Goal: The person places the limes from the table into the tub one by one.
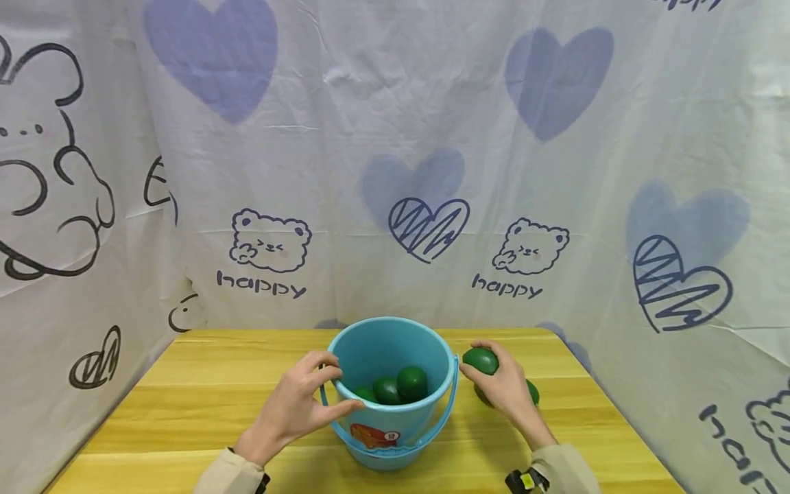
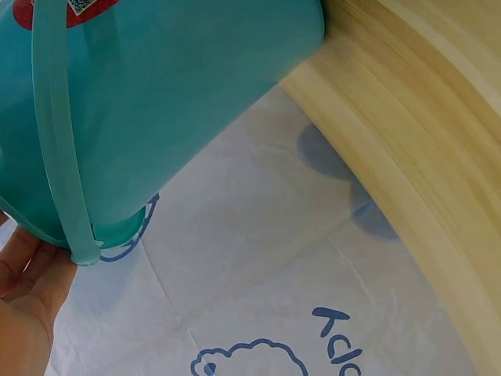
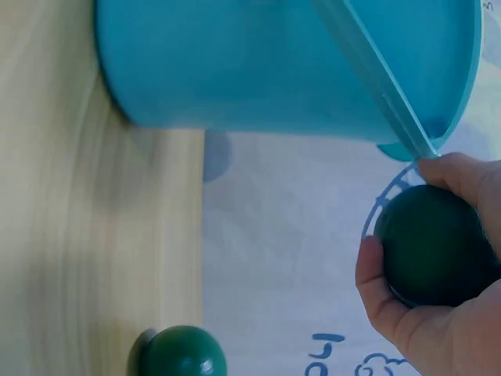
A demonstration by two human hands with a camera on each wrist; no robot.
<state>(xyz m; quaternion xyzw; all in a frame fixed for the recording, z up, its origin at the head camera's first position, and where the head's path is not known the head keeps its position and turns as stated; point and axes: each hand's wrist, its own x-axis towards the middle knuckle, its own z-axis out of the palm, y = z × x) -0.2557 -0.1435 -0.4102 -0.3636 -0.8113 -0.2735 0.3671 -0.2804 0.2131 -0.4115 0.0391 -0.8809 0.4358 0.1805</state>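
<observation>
A light blue bucket [image 1: 395, 429] stands upright on the table with several dark green, egg-shaped fruits [image 1: 387, 390] inside. My left hand [image 1: 293, 405] grips its left rim, thumb along the front edge; in the left wrist view the fingers [image 2: 35, 274] hold the rim by the handle joint. Just right of the bucket, my right hand [image 1: 503, 384] holds another green fruit [image 1: 480, 361] between thumb and fingers, above the table and near rim height. The right wrist view shows this fruit [image 3: 434, 247] close beside the bucket's handle [image 3: 383, 78].
Another green fruit [image 1: 533, 392] lies on the table, partly hidden behind my right hand, with a darker shape beside it. The bucket's handle hangs down across its front. The wooden table [image 1: 204, 384] ends at a white printed cloth [image 1: 345, 171] hung behind and at both sides.
</observation>
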